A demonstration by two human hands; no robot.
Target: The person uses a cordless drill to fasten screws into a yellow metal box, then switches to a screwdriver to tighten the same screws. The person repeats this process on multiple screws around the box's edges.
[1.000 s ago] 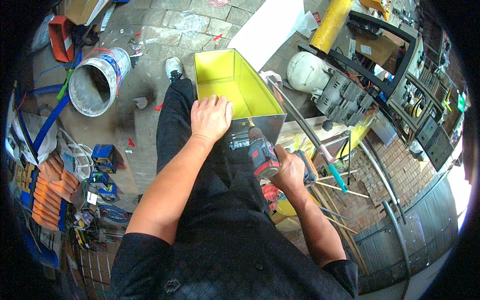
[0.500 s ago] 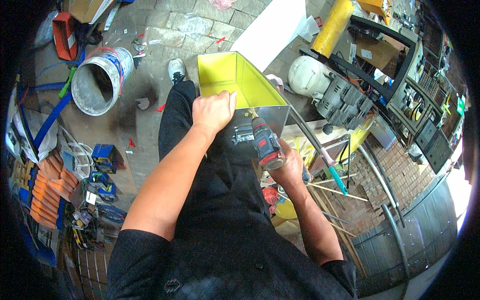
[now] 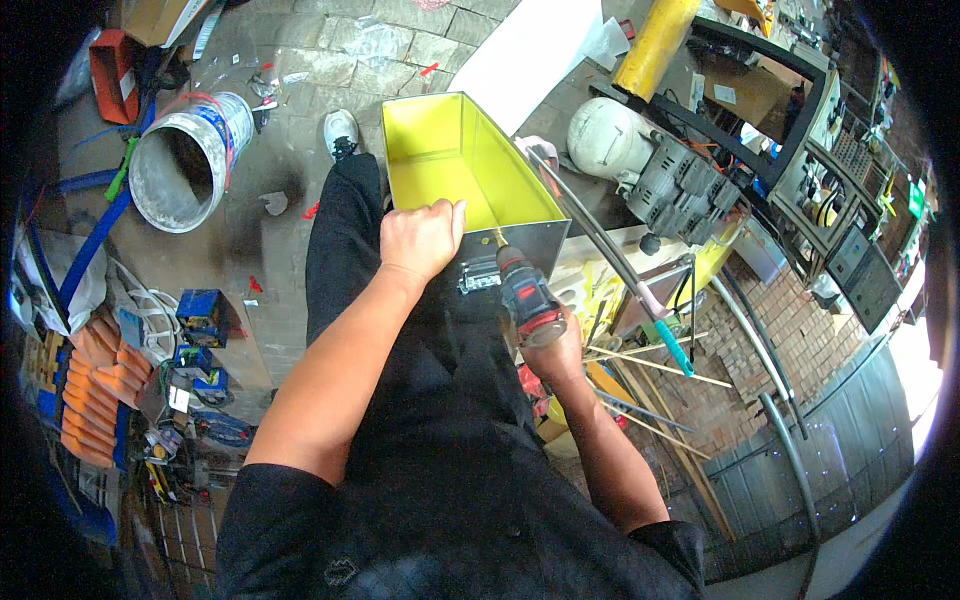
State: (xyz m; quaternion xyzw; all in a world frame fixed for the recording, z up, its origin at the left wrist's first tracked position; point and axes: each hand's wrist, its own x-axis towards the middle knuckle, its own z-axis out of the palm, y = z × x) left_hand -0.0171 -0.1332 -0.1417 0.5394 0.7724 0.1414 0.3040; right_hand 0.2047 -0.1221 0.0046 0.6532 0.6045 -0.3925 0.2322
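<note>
Paved workshop floor (image 3: 300, 60); left hand (image 3: 420, 240) gripping yellow box (image 3: 450, 160), right hand (image 3: 555, 350) clasping drill (image 3: 525, 295), now raised to the wall.

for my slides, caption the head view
Left hand grips the rim of a yellow-lined metal box while the right hand holds a drill against it.

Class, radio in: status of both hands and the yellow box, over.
Left hand grips yellow box rim. Right hand holds drill, bit at box wall. Nothing between.
</note>
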